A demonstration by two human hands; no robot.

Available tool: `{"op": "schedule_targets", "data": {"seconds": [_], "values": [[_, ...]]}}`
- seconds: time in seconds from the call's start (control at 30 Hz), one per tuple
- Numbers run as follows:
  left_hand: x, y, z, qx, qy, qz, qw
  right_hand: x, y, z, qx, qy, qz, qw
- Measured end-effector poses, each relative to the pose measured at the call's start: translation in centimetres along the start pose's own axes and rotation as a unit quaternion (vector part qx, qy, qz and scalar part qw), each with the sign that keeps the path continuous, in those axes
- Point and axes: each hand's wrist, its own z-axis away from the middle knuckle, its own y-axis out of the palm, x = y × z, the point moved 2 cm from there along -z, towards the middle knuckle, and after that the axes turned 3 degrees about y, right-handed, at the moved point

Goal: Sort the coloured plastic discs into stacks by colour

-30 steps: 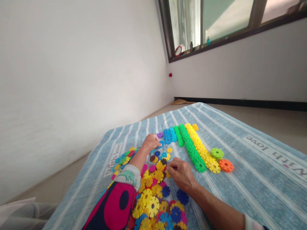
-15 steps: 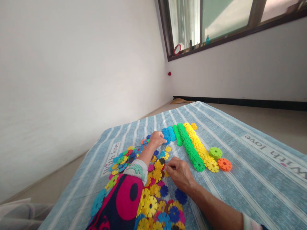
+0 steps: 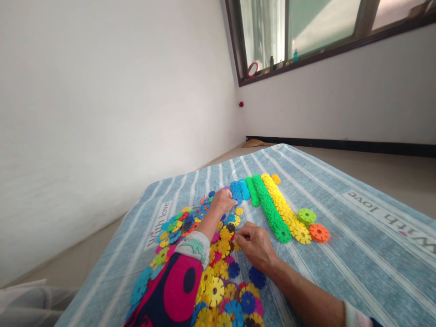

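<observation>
My left hand (image 3: 223, 201) is closed at the near end of a short row of blue notched plastic discs (image 3: 235, 190). Its fingertips pinch at a blue disc there, partly hidden by the hand. My right hand (image 3: 256, 244) is curled shut above the cloth, close to some small yellow discs (image 3: 224, 247); whatever its fingers hold, if anything, is hidden. Beside the blue row lie a light-blue row (image 3: 244, 188), a short green row (image 3: 252, 191), a long green row (image 3: 268, 206) and a long yellow row (image 3: 279, 200), all of overlapping discs.
Mixed loose discs (image 3: 216, 293) spread beneath and around my left arm. A lime disc (image 3: 306, 216) and an orange disc (image 3: 319, 233) lie right of the yellow row. Blue striped cloth (image 3: 340, 272) covers the surface. A white wall (image 3: 119, 91) rises to the left.
My left hand has shifted very slightly downward, and a bit of purple disc now shows behind it. My right hand has hardly moved.
</observation>
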Motion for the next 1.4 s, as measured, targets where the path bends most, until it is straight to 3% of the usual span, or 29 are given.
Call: {"op": "schedule_targets", "data": {"seconds": [0.37, 0.67, 0.83, 1.03, 1.2, 1.4], "values": [[-0.5, 0.5, 0.1, -0.004, 0.001, -0.004, 1.0, 0.2, -0.1, 0.1, 0.009, 0.006, 0.003, 1.0], [1.2, -2.0, 2.1, -0.015, 0.008, 0.014, 1.0, 0.0, -0.2, 0.1, 0.01, 0.003, 0.008, 1.0], [3.4, -4.1, 5.5, -0.005, 0.025, 0.025, 0.999, -0.1, -0.4, 0.2, 0.008, 0.004, 0.004, 1.0], [5.9, -4.9, 11.1, 0.014, 0.047, 0.029, 0.998, -0.5, -0.6, 0.3, 0.001, -0.001, -0.015, 1.0], [7.1, -5.4, 15.8, -0.009, 0.074, 0.041, 0.996, -0.7, -0.8, 0.3, 0.005, -0.015, -0.009, 1.0], [9.2, -7.0, 20.4, -0.078, 0.016, 0.068, 0.995, -0.8, -1.0, 0.4, 0.013, -0.016, -0.006, 1.0]]}}
